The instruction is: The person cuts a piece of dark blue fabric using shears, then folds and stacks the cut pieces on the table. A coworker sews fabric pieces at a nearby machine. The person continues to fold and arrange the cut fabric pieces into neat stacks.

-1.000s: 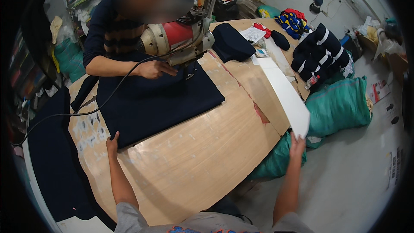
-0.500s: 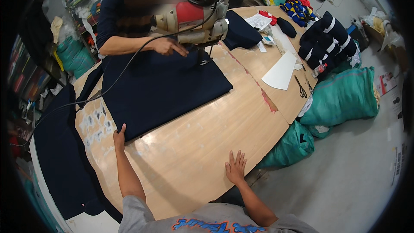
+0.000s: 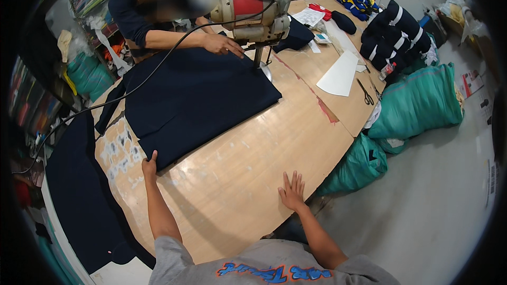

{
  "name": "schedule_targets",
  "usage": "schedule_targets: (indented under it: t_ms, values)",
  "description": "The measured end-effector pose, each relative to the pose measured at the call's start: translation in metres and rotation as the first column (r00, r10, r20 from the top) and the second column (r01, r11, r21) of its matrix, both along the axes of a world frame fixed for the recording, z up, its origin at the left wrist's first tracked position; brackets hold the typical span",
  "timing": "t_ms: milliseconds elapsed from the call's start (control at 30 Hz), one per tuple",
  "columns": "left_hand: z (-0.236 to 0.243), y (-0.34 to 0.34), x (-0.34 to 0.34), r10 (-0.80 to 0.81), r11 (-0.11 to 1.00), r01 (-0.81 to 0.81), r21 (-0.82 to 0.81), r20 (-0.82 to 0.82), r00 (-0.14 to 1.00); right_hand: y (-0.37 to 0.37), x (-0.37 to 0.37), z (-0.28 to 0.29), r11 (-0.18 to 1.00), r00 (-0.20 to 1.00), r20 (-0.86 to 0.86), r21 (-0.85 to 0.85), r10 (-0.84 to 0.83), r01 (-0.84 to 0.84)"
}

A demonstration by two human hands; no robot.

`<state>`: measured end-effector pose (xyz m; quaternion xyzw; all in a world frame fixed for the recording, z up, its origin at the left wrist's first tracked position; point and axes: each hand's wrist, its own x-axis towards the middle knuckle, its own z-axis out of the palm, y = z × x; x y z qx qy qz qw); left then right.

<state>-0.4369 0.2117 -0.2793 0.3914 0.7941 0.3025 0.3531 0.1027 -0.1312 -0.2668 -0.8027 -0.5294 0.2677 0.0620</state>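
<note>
1. Workshop surface (image 3: 227, 195), pale wood, carries the navy cloth stack (image 3: 200, 105) on its left part, with the fabric-cutting machine (image 3: 245, 13) at the stack's right edge.
2. Cutting seems to be the step in hand: a co-worker's hand (image 3: 221, 45) is beside the machine. The next move likely calls for a steady stack.
3. Left hand (image 3: 150, 166) touches the near corner; whether its grip is closed cannot be told. Right hand (image 3: 292, 193) lies open, fingers spread.
4. Large green sack (image 3: 420, 105): pale material shows at its right end. Lower green sack (image 3: 354, 171): contents mostly hidden.
</note>
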Motion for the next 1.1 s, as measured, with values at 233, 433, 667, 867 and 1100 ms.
schedule_targets:
  t_ms: [233, 433, 667, 867, 1100]
  values:
    - [0.002, -0.076, -0.007, 0.032, 0.999, -0.033, -0.004, -0.060, 0.998, 0.004, 0.004, 0.004, 0.999, 0.998, 0.060, 0.051, 0.014, -0.017]
    - [0.014, -0.227, 0.016, 0.199, 0.975, -0.208, -0.081, -0.111, 0.974, 0.031, 0.020, 0.025, 0.997, 0.998, 0.009, 0.055, -0.058, 0.057]
    - [0.038, -0.410, 0.000, 0.471, 0.863, -0.446, -0.236, 0.061, 0.880, 0.114, -0.055, 0.064, 0.842, 0.946, -0.179, 0.520, 0.269, -0.142]
    - [0.049, -0.491, -0.039, 0.527, 0.840, -0.507, -0.193, 0.070, 0.847, 0.267, -0.127, 0.059, 0.786, 0.924, -0.251, 0.613, 0.288, -0.079]
    - [0.024, -0.504, -0.052, 0.565, 0.824, -0.553, -0.124, 0.107, 0.818, 0.328, -0.141, 0.044, 0.954, 0.955, -0.078, -0.076, 0.285, -0.290]
